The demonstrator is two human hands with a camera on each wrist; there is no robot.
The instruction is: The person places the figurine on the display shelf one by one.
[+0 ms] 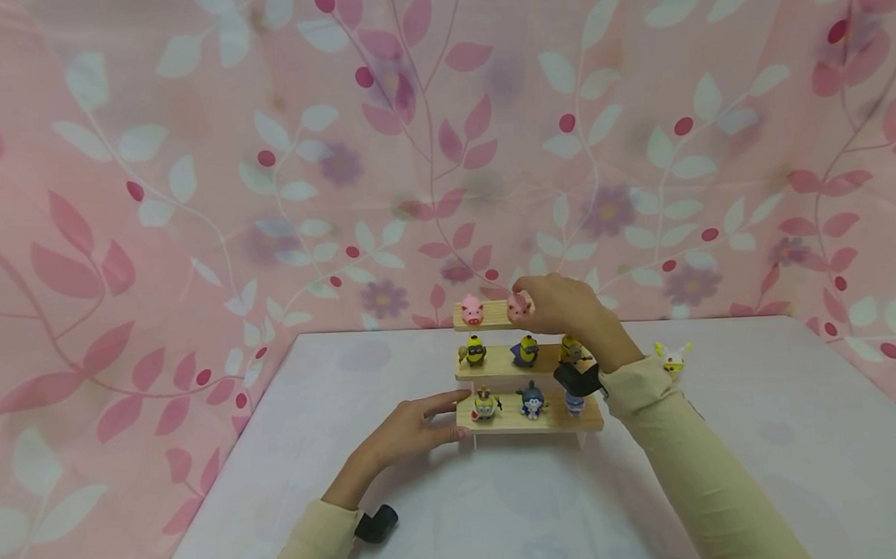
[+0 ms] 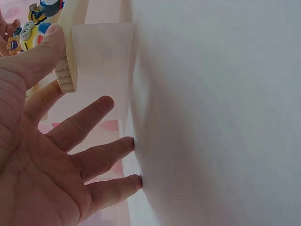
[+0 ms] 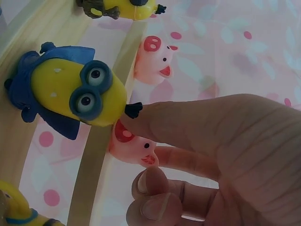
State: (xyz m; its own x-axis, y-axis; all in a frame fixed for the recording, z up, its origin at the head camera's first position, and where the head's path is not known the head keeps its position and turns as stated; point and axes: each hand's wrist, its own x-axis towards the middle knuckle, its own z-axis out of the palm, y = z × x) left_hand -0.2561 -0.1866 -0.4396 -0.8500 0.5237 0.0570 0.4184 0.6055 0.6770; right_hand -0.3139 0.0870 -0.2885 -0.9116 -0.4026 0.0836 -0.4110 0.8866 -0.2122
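Note:
A three-tier wooden display shelf with toy figures stands on the white table. My right hand pinches a pink pig figure between thumb and fingers on the top tier. Another pig figure sits left of it. My left hand holds the left end of the bottom tier, thumb at one edge and index finger at the other; its remaining fingers spread beneath. On the middle tier are yellow minion figures, one in blue. The bottom tier bears a crowned minion, a dark-haired figure and a purple figure.
A white and yellow figure stands on the table right of the shelf, close to my right sleeve. Behind the table hangs a pink floral cloth. Black wrist cameras sit on both cuffs.

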